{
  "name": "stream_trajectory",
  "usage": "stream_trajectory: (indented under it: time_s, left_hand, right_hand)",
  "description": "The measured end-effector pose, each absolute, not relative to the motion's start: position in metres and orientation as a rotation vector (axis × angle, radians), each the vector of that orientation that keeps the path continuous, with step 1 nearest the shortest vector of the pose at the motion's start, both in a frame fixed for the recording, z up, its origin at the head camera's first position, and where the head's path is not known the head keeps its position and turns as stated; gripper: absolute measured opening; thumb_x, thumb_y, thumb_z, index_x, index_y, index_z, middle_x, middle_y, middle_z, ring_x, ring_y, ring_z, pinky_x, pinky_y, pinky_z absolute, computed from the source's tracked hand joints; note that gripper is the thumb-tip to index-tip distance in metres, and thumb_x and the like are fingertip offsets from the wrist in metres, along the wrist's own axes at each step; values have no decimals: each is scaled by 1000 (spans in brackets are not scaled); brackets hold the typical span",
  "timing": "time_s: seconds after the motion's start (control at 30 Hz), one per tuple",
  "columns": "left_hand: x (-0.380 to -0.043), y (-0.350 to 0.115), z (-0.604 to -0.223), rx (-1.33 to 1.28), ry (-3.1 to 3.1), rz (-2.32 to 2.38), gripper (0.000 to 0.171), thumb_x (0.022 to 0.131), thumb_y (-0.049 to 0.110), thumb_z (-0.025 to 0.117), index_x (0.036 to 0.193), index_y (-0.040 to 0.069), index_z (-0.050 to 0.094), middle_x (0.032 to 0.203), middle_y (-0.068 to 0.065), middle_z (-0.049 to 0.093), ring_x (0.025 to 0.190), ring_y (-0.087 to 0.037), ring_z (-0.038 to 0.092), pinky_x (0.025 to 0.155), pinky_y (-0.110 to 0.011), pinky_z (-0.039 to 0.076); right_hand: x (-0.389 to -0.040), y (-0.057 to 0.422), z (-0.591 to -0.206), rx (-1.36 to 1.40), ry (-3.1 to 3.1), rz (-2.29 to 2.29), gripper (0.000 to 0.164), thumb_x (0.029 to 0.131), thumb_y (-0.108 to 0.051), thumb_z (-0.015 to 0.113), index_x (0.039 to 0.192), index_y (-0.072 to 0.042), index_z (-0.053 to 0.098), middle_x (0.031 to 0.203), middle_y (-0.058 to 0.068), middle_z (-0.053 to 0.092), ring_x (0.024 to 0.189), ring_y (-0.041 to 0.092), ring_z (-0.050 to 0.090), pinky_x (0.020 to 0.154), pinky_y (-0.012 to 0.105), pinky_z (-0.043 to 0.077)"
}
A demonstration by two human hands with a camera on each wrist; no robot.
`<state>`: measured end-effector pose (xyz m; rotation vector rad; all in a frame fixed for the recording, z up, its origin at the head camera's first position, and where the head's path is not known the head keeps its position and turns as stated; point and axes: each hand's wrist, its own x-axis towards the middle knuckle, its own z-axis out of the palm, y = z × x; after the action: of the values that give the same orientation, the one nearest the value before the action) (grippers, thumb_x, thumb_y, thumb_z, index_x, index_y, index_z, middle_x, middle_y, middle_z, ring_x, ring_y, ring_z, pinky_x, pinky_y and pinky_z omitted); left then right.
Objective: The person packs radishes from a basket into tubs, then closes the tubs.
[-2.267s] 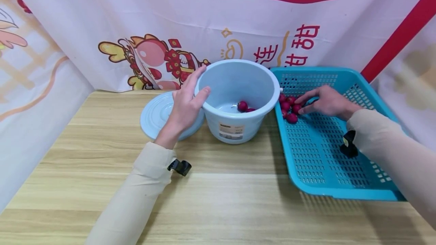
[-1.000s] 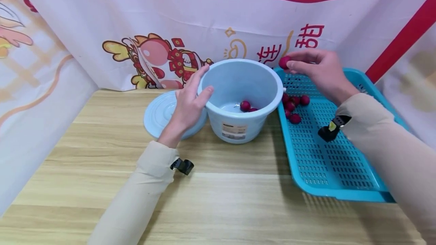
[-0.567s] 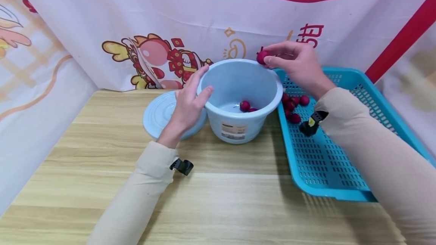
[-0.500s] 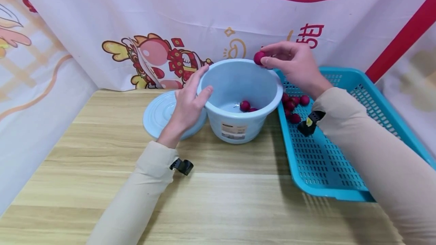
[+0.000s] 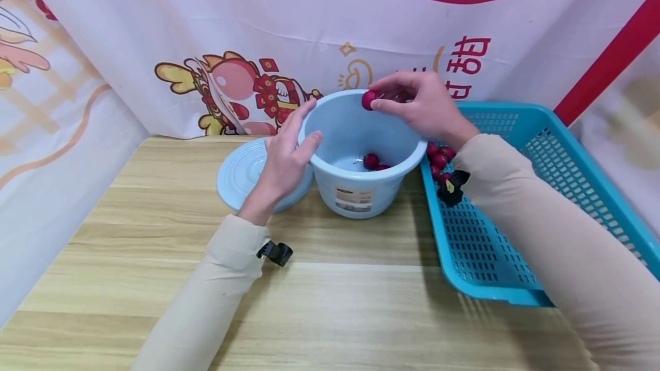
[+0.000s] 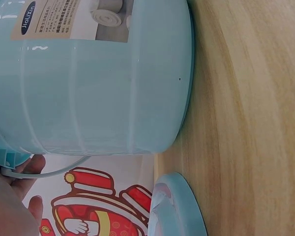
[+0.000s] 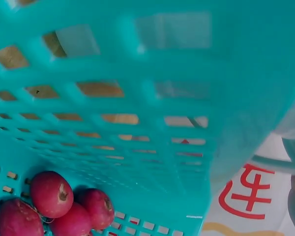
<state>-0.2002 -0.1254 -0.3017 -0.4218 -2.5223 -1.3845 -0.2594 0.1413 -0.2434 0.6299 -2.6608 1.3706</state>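
Observation:
My right hand (image 5: pixel 425 105) pinches a red radish (image 5: pixel 368 99) between thumb and fingertips, over the back rim of a light blue bucket (image 5: pixel 384 190). At the bucket's bottom lie a radish (image 5: pixel 370 160) and part of another. My left hand (image 5: pixel 286 159) rests on the bucket's left side, thumb at the rim and fingers fairly straight along the outside. In the left wrist view, its fingers (image 6: pixel 34 164) touch beside the handle. Several radishes (image 7: pixel 51 194) lie in the turquoise basket (image 5: pixel 438 233); the right forearm hides part of it.
A light blue lid (image 5: pixel 242 168) lies on the wooden table (image 5: pixel 330 302), left of the bucket and partly behind the left hand. The basket stands close against the bucket's right. A printed white cloth (image 5: pixel 247 16) hangs directly behind them.
My right hand has taken a radish from the basket, lifted it and moved left to above the bucket. My left hand has stayed at the bucket's side.

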Motion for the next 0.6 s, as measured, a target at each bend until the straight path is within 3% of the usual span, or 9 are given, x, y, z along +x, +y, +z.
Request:
stream_trajectory:
  time_s: [0.3,0.6]
  left_hand:
    - [-202,-125,-303,-421,-2524,-1377,67,102,39,49,166,27,35,173,3,36,154,-26,40,111,-56,18]
    - [-202,-125,-303,-442,-2501,-1359,65,102,37,50,165,25,38,172,2,38,155,-26,41,110,-57,19]
  right_hand:
    - [-257,136,-244,707,-2783,1186,41,94,-31,81,133,-21,75,128,5,72,120,26,62,103,44,45]
    - [-259,132,-244,819,-2865,992,39,94,-23,81,132,-18,75,127,8,72,118,31,63,100,50,52]
